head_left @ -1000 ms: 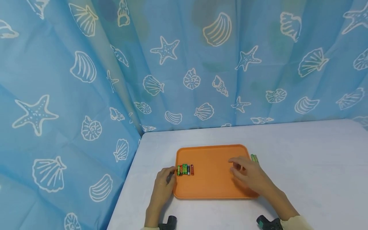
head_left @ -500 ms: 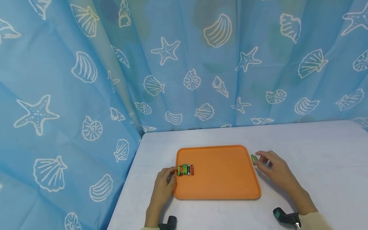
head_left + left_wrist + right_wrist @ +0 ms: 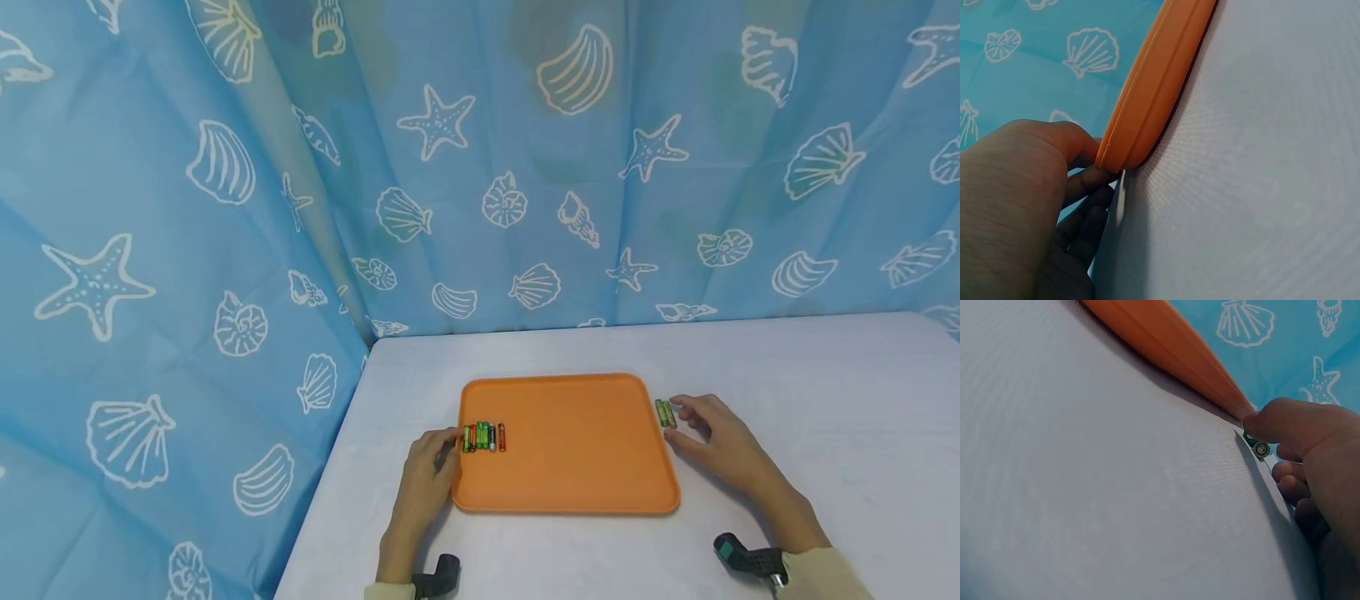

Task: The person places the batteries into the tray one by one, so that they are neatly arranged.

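My left hand (image 3: pixel 427 475) is at the left side of an orange tray (image 3: pixel 570 458), its thumb and forefinger pinching the rim; its other fingers hang curled below in the left wrist view. Inside the tray, along the left wall, lies a row of several small batteries (image 3: pixel 482 437), green, red and dark, with a red battery (image 3: pixel 502 437) at the right end. Just beyond the tray's right wall, two green batteries (image 3: pixel 665 413) lie side by side on the table. My right hand (image 3: pixel 720 442) has its thumb and forefinger about the nearer one; in the right wrist view the thumb partly covers the batteries (image 3: pixel 1261 449).
A white cloth-covered table (image 3: pixel 825 392) surrounds the tray. Blue curtains (image 3: pixel 525 167) with shell and starfish prints hang behind it and along the left side. Black wrist devices (image 3: pixel 750 560) sit on both forearms.
My right hand has moved from above the tray's right part out to the two green batteries beside it, its thumb and forefinger closing about one. The left hand stays at the rim.
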A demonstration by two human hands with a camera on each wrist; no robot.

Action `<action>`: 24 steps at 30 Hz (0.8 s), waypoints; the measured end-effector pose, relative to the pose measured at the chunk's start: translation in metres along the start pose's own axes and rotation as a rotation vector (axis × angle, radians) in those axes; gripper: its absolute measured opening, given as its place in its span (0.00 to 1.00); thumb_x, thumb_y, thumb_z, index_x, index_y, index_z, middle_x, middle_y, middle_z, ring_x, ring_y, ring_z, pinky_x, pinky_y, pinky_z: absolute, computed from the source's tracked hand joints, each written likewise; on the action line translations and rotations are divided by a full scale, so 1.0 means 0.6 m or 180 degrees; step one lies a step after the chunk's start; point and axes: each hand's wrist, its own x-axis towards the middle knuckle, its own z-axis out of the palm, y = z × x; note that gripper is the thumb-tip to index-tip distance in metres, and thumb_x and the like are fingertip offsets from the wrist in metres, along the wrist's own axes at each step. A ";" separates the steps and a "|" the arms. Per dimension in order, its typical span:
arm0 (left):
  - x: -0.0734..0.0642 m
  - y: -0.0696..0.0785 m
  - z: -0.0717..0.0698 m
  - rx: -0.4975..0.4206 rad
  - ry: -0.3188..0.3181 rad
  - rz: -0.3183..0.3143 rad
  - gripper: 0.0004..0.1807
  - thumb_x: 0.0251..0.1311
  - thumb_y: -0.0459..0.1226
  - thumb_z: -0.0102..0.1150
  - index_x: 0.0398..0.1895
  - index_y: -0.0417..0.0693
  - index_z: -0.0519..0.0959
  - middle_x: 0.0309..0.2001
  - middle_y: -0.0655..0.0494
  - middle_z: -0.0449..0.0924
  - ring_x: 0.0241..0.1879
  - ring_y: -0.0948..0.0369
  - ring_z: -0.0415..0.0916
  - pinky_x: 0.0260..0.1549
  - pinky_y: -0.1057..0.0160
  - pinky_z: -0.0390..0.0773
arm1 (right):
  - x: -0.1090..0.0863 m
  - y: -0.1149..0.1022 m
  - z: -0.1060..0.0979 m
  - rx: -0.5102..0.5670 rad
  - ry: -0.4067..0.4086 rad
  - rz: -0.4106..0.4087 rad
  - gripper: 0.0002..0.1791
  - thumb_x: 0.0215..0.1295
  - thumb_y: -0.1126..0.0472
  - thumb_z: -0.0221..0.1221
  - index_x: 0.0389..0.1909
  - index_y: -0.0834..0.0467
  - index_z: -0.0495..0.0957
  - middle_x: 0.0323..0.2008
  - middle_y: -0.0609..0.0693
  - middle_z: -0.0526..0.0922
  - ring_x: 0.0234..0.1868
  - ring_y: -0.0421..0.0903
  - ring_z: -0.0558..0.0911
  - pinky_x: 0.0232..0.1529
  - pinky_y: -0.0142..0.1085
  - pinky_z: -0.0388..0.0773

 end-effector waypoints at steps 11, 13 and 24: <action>-0.001 0.001 0.003 -0.0015 -0.0022 -0.0099 0.15 0.71 0.37 0.56 0.58 0.54 0.80 0.53 0.61 0.78 0.59 0.57 0.71 0.62 0.50 0.71 | 0.010 0.006 -0.006 -0.0023 -0.0229 -0.0023 0.33 0.65 0.48 0.66 0.65 0.61 0.71 0.46 0.54 0.73 0.48 0.54 0.75 0.54 0.56 0.77; -0.002 0.000 0.003 -0.0054 -0.0039 -0.0079 0.15 0.71 0.36 0.56 0.58 0.53 0.80 0.53 0.60 0.78 0.59 0.56 0.71 0.62 0.49 0.71 | 0.012 0.009 -0.008 -0.0030 -0.0316 0.0000 0.33 0.65 0.48 0.65 0.66 0.60 0.70 0.47 0.54 0.74 0.49 0.55 0.76 0.54 0.57 0.77; 0.000 -0.002 0.002 0.0012 -0.0025 -0.0085 0.15 0.71 0.37 0.56 0.58 0.55 0.80 0.53 0.61 0.78 0.59 0.57 0.70 0.62 0.50 0.71 | 0.023 0.015 -0.014 0.0008 -0.0414 -0.0057 0.28 0.64 0.50 0.67 0.62 0.57 0.75 0.42 0.50 0.73 0.43 0.48 0.72 0.44 0.46 0.76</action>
